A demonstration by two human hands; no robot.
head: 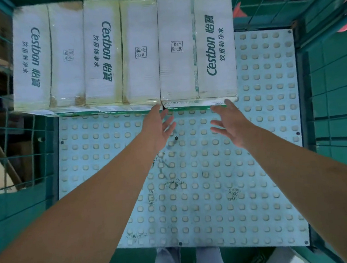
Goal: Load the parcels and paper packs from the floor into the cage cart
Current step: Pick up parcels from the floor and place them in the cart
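Three white Cestbon cartons are lying side by side at the far end of the cage cart (pixel 328 63), on its pale studded floor plate (pixel 192 181). The left carton (pixel 48 58) and the middle carton (pixel 121 50) are touching each other, and the right carton (pixel 196 47) is sitting just beside the middle one. Both arms are reaching forward over the plate. The left hand (pixel 158 128) is hanging in a wide grip, fingers spread and holding nothing, with its fingertips near the lower edge of the right carton. The right hand (pixel 231 123) is also in a wide, empty grip, its fingertips at the same edge; whether they are touching it, I cannot tell.
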